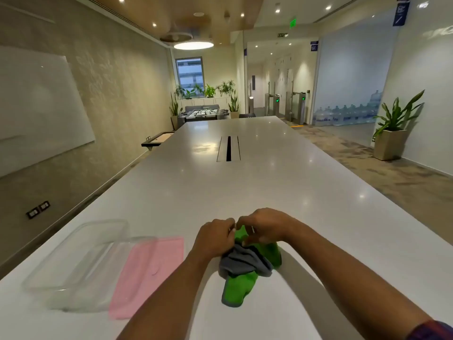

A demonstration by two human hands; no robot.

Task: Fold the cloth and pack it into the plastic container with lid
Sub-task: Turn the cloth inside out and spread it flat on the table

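A crumpled green cloth with a grey side [247,266] hangs bunched just above the white table [245,187], its lower end resting near the front edge. My left hand [215,238] and my right hand [263,225] pinch its upper edge, fingertips close together. To the left stands a clear plastic container [73,263], open and with nothing inside. A pink lid [147,273] lies flat between the container and the cloth, its left edge touching the container.
The long white table runs far ahead, with a cable slot [228,148] in its middle. A whiteboard [36,104] hangs on the left wall. A potted plant [392,133] stands on the floor at the right.
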